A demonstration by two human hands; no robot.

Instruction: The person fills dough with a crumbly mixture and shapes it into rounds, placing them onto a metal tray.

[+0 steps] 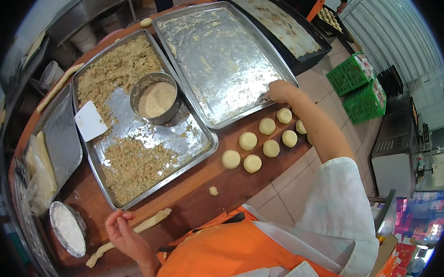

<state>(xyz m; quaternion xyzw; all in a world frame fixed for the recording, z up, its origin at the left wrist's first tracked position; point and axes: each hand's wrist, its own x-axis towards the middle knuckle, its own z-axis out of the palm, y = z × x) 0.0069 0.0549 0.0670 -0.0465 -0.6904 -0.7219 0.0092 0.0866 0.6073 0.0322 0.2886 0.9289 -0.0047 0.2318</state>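
Dough balls (300, 127) partly behind the right forearm (319, 122)

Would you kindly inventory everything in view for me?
Table: one, brown, centre
Filling tray: one, silver, left
Filling: two heaps, tan, filling tray
Round tin: one, silver, filling tray
Scraper: one, white, filling tray
Upper tray: one, silver, top
Dough balls: 8+, cream, table
Dough strips: 3+, cream, left
Powder: one bowlful, white, lower left
Crates: two, green, right
Baking trays: 2+, black, top
Apron: one, orange, bottom
Left hand: one, bare, beside dough strip
Right hand: one, bare, upper tray's near edge
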